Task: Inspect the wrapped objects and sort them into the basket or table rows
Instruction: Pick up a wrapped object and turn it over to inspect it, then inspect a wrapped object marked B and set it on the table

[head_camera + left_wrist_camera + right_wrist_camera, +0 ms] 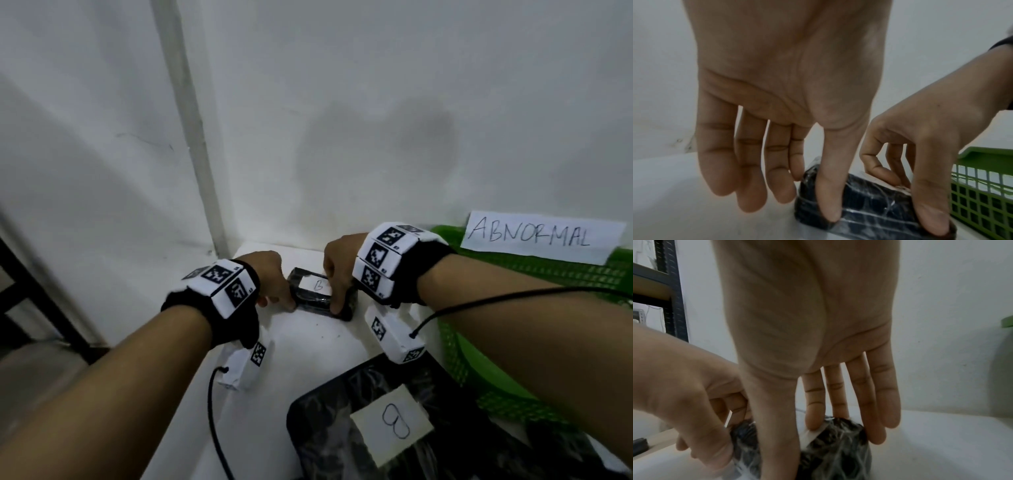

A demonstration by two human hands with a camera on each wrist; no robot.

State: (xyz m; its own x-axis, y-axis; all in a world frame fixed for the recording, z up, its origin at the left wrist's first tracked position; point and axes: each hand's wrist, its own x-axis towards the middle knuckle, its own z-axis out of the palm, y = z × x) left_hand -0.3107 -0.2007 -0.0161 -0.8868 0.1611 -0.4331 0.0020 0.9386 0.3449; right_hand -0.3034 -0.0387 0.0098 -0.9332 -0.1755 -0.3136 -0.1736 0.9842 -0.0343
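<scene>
Nearest parcel: large black wrapped object (394,428) with a paper label, lying at the near edge of the table (308,346), untouched.
Basket: one green basket (548,274) on the right, bearing an "ABNORMAL" sign (543,241).
Parcel in hand: small black wrapped object (317,296), tagged "B", resting on the table near the far wall, left of the basket.
Left hand (270,277): thumb pinching the small parcel's left end, fingers behind it.
Right hand (337,265): thumb and fingers pinching its right end.
Key relation: parcel's long axis runs hand to hand; the basket is nearer the right hand.
Count: two wrapped objects, one basket, two hands.
Judgement: probably inspection or row placement; which, I cannot tell.
</scene>
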